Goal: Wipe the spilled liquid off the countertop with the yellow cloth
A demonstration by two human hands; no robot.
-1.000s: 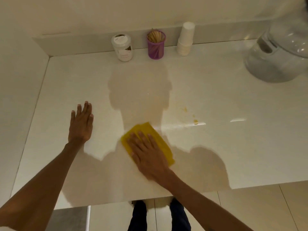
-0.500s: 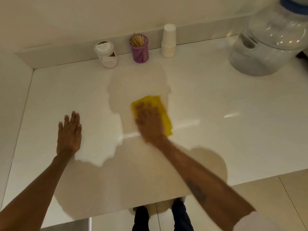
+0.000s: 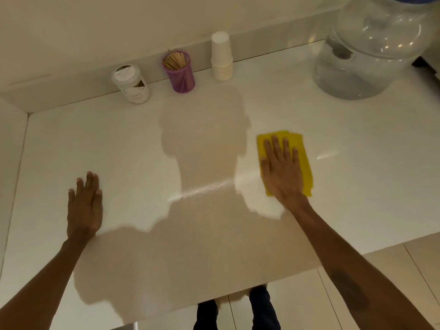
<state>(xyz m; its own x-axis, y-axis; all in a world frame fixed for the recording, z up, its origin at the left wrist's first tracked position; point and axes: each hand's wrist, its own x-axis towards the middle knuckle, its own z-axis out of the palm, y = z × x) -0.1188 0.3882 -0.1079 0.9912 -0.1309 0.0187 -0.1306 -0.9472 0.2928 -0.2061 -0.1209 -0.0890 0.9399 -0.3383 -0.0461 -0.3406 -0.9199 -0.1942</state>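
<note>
A folded yellow cloth [image 3: 302, 148] lies flat on the white countertop [image 3: 119, 144], right of centre. My right hand [image 3: 282, 172] presses down on it, palm flat and fingers spread, covering most of the cloth. My left hand [image 3: 84, 206] rests flat on the counter at the left with its fingers apart and nothing in it. No spilled liquid shows on the surface; only a pale glare streak [image 3: 204, 188] crosses the counter between the hands.
Against the back wall stand a white lidded jar [image 3: 131, 84], a purple cup of wooden sticks [image 3: 179, 71] and a stack of white paper cups [image 3: 222, 57]. A large clear water bottle [image 3: 371, 51] stands at the back right. The counter's front edge runs near my legs.
My right hand has slid the cloth from near the counter's middle, away and then to the right, over the small yellow drops seen earlier. My left hand stays planted flat.
</note>
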